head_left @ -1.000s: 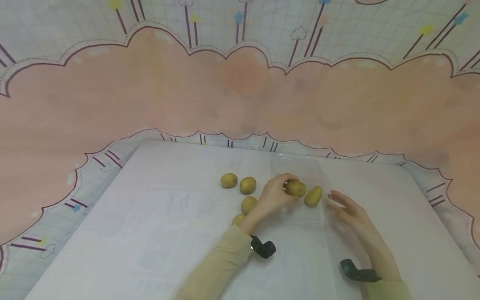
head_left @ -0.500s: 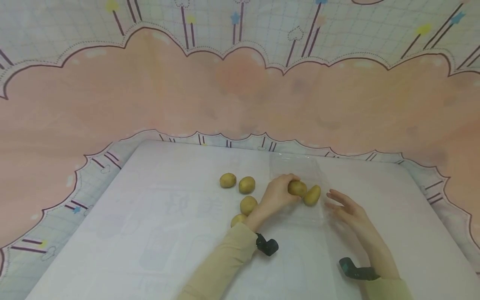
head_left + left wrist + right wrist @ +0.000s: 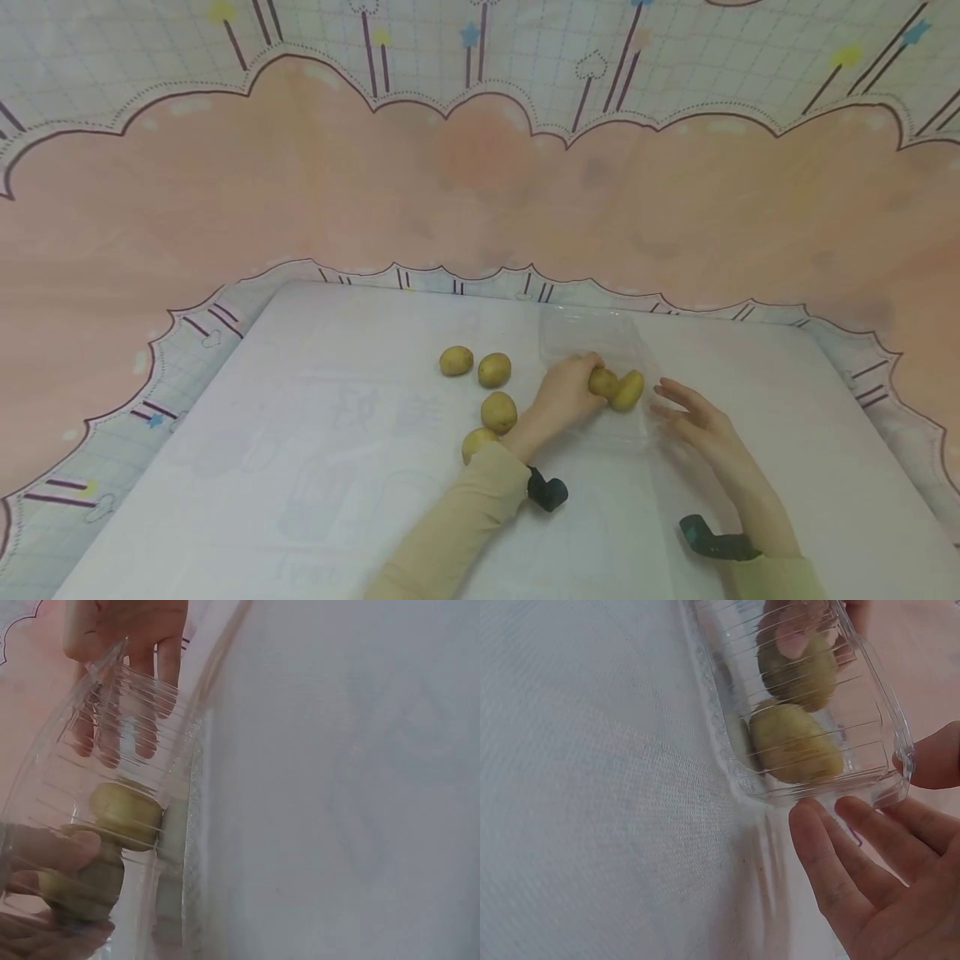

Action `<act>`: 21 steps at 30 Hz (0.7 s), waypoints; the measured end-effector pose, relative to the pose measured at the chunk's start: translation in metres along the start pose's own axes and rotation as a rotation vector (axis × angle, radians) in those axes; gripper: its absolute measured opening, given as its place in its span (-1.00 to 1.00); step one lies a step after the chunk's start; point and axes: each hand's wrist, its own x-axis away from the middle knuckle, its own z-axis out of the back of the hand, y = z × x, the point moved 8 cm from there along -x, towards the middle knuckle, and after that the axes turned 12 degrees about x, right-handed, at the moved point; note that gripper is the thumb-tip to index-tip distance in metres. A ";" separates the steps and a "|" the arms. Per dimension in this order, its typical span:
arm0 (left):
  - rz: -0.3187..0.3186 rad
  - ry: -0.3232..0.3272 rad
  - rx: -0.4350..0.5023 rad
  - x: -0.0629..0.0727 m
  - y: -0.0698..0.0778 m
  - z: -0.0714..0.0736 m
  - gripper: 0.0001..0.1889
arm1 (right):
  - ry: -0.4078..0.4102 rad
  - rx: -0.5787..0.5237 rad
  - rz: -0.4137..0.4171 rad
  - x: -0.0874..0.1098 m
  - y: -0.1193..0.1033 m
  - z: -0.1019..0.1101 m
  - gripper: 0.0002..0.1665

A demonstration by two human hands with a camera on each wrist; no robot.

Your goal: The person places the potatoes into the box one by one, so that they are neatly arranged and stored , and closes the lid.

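A clear plastic box point(image 3: 588, 327) stands at the right of the table. My left hand point(image 3: 564, 393) reaches into it and grips a potato point(image 3: 602, 382), thumb and fingers around its sides. Close against that one, at the box's right end, lies a second potato point(image 3: 793, 744). My right hand point(image 3: 708, 437) is beside that end, fingers spread and gently bent. In the right wrist view its fingertips are right at the ribbed clear wall, with the thumb by the rim. Through the plastic, the left wrist view shows both potatoes and the left fingers.
Several loose potatoes point(image 3: 494, 370) lie on the white tabletop point(image 3: 315, 433) left of the box, the nearest partly hidden by the left sleeve point(image 3: 457, 517). Behind the table hangs a patterned cloth point(image 3: 480, 192).
My left hand has moved a little to the right with its potato, closing the gap to the second one. The right hand has stayed in place.
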 end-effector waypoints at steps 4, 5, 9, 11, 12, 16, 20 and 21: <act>0.023 0.004 -0.003 -0.001 0.001 -0.002 -0.53 | 0.003 -0.021 0.017 0.001 0.001 0.001 -0.31; 0.028 0.004 -0.011 -0.001 0.002 -0.003 -0.53 | 0.004 -0.026 0.023 0.001 0.001 0.001 -0.31; 0.043 0.010 -0.070 0.000 0.003 -0.005 -0.52 | 0.010 -0.018 0.030 0.001 0.001 0.000 -0.32; 0.047 0.014 -0.106 0.001 0.003 -0.005 -0.52 | 0.011 -0.007 0.029 0.002 0.000 0.000 -0.32; 0.048 0.016 -0.118 0.001 0.003 -0.005 -0.53 | 0.009 -0.004 0.027 0.002 0.000 0.000 -0.32; 0.039 0.022 -0.126 0.002 0.003 -0.005 -0.56 | 0.000 -0.010 0.030 0.002 -0.001 -0.001 -0.33; 0.017 0.033 -0.092 0.002 0.002 -0.005 -0.59 | -0.006 -0.008 0.023 0.003 -0.001 -0.001 -0.33; 0.013 0.039 -0.078 0.003 0.001 -0.005 -0.59 | -0.006 -0.007 0.021 0.002 -0.001 -0.001 -0.33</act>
